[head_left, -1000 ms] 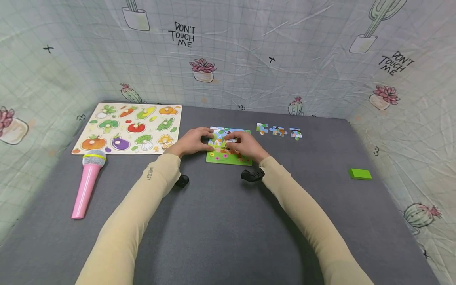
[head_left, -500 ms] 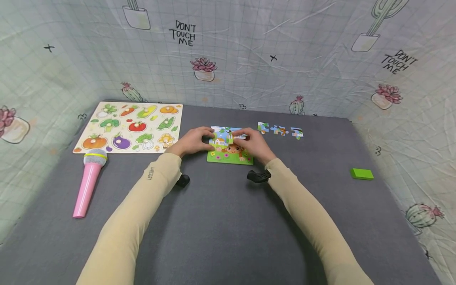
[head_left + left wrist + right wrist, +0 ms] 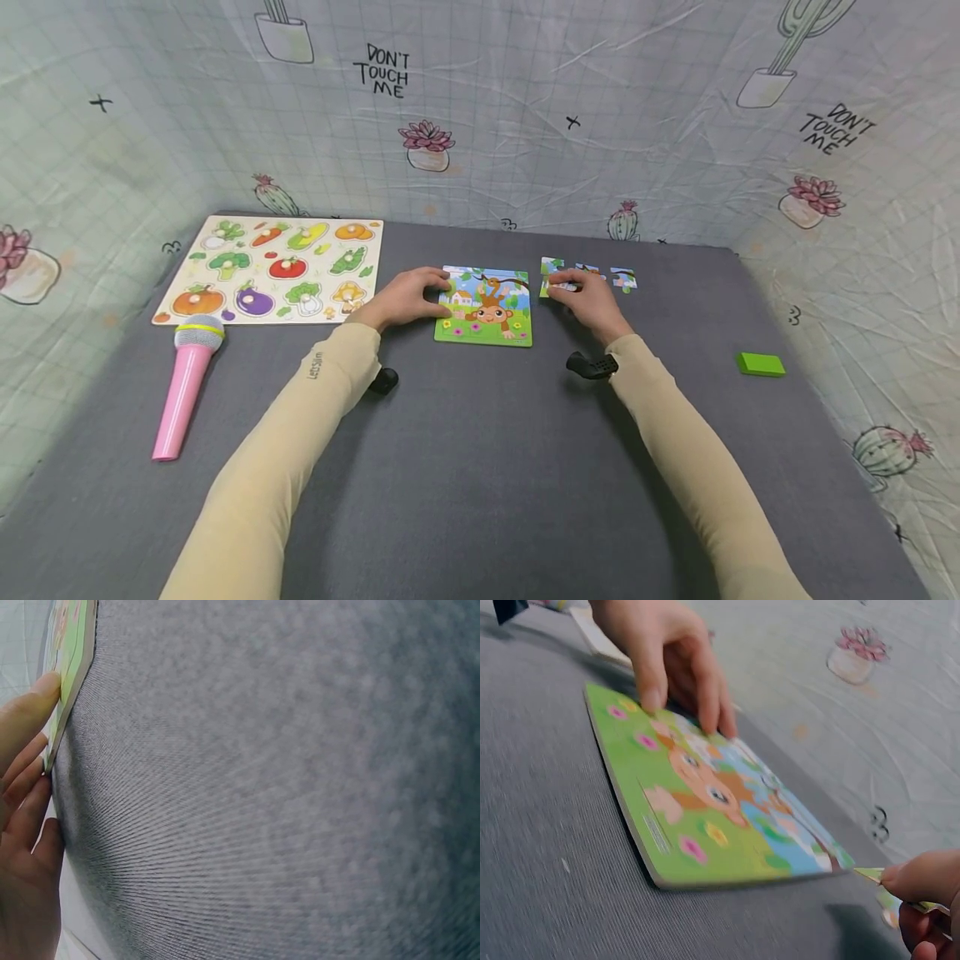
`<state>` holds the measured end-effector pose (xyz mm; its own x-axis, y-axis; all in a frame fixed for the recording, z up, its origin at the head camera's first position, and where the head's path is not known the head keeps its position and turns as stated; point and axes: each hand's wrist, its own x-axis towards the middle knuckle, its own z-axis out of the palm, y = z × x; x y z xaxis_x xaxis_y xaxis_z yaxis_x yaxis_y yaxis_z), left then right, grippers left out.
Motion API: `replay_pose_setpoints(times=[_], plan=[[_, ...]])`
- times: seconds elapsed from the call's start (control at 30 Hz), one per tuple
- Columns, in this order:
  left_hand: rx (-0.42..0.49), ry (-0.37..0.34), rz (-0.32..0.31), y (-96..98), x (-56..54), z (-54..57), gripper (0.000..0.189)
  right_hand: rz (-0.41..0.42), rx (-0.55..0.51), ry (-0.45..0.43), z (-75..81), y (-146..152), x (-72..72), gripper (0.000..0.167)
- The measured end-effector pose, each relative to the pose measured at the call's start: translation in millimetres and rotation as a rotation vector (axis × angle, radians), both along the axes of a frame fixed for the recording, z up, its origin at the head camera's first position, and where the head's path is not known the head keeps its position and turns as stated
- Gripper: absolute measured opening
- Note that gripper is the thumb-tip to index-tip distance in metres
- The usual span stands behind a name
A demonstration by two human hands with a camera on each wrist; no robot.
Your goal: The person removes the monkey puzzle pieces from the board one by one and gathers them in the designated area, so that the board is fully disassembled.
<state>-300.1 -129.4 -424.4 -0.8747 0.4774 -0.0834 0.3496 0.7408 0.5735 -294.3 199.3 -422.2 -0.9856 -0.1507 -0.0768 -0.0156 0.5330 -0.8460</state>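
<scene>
A square jigsaw puzzle board (image 3: 491,325) with a monkey picture lies flat in the middle of the table. My left hand (image 3: 408,297) rests at its left edge, thumb and fingertips touching the board; in the left wrist view the fingers look mostly straight. To the board's right, my right hand (image 3: 592,304) pinches a jigsaw piece (image 3: 545,290) between thumb and fingers; the right wrist view shows its thin edge under the thumb. Loose jigsaw pieces lie just behind that hand: one at left (image 3: 551,265), one partly hidden (image 3: 588,268), one at right (image 3: 623,278).
At the back left lies a wooden vegetable peg puzzle (image 3: 285,271). A pink toy microphone (image 3: 183,387) sits at its front corner. A green block (image 3: 761,365) lies far right. A printed cloth (image 3: 510,183) stands behind the grey table (image 3: 480,467).
My right hand has moved right, off the board, carrying a jigsaw piece to beside the loose ones. The monkey picture is now uncovered. My left hand stays at the board's left edge.
</scene>
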Motion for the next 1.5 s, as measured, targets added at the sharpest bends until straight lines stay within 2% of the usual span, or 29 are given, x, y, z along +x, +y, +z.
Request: replay_pose_setpoints(times=[0.3,0.5,0.67,0.77,0.87,1.17,1.37,1.5], plan=[[0.001,0.012,-0.004,-0.6,-0.5,-1.7,0.053,-0.02,0.06,-0.016,-3.2,14.8,-2.3,0.029],[-0.001,0.018,-0.004,-0.1,0.3,-1.5,0.053,0.021,0.097,-0.006,-2.0,10.3,-6.0,0.029],[-0.003,0.017,-0.001,0.8,0.9,-0.8,0.053,0.065,0.154,0.078,-5.2,5.3,-9.8,0.026],[-0.001,0.018,-0.002,1.2,1.3,-0.2,0.053,0.065,0.193,0.147,-7.5,4.3,-10.8,0.025],[0.001,0.02,-0.003,1.3,1.9,0.3,0.053,0.049,0.2,0.18,-8.3,3.5,-10.4,0.026],[-0.001,0.01,-0.003,0.5,1.3,-0.9,0.052,0.032,0.249,0.22,-11.3,4.1,-11.8,0.028],[-0.001,0.011,0.002,0.3,1.9,-0.1,0.052,0.052,0.256,0.223,-12.7,5.8,-11.1,0.029],[0.0,0.006,0.006,1.1,1.7,0.4,0.052,0.075,0.297,0.229,-13.1,8.7,-9.8,0.034]])
